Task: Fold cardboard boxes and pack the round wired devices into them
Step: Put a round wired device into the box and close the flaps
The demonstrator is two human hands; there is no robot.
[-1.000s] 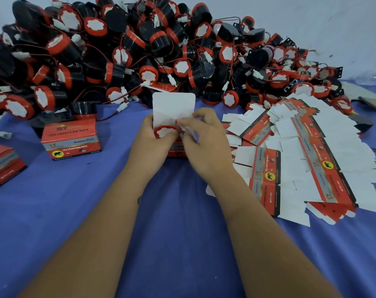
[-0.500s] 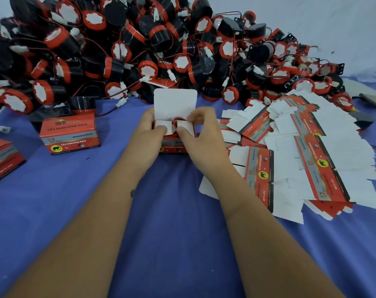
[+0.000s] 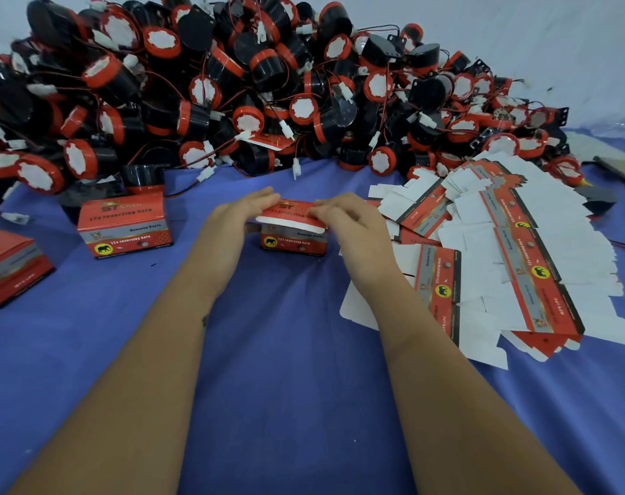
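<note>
Near the middle of the blue tabletop stands a red box, its lid flap almost down. Left hand and right hand press it with fairly straight fingers. Round wired devices heap along the far edge; flat blanks lie toward the right edge, a closed box to the left.
</note>
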